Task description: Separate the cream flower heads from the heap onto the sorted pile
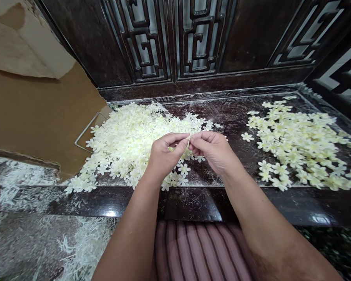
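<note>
My left hand and my right hand meet fingertip to fingertip above the dark wooden bench. Both are closed in a pinch, and whatever lies between the fingertips is too small and hidden to make out. Under and behind my left hand spreads a large heap of white-yellow artificial flower heads. A few loose flower heads lie just below my fingers. Off to the right of my right hand is a second, looser pile of the same flower heads.
A brown cardboard sheet leans at the left, with a bent metal wire loop by its edge. The bench's carved lattice back rises behind the flowers. White shreds litter the floor and the bench's front edge.
</note>
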{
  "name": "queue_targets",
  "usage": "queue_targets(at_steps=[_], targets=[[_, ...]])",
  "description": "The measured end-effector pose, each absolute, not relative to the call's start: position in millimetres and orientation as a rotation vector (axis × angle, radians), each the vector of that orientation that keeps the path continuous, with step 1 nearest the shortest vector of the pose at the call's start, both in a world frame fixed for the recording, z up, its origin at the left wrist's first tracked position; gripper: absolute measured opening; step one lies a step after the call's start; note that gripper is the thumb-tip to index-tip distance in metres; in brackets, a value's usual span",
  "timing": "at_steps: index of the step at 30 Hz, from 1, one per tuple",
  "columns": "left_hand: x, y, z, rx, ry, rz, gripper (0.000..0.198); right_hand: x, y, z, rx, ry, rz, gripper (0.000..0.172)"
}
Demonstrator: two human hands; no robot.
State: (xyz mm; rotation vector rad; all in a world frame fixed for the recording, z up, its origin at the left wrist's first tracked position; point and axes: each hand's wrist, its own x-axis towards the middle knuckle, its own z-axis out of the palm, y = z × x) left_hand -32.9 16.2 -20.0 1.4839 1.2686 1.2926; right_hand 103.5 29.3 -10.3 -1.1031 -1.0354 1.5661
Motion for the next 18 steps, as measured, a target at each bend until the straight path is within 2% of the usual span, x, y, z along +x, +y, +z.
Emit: queue_targets(at_steps=[9,18], targets=[[-28,17,-16,1.335,1.417,1.27,0.007,93,27,-12,-1.191,-1.121,1.421,0.006],[-40,22,-19,1.236,1.462,1.529,0.009,109,33,-15,-1.215,-1.13,1.232,0.003]])
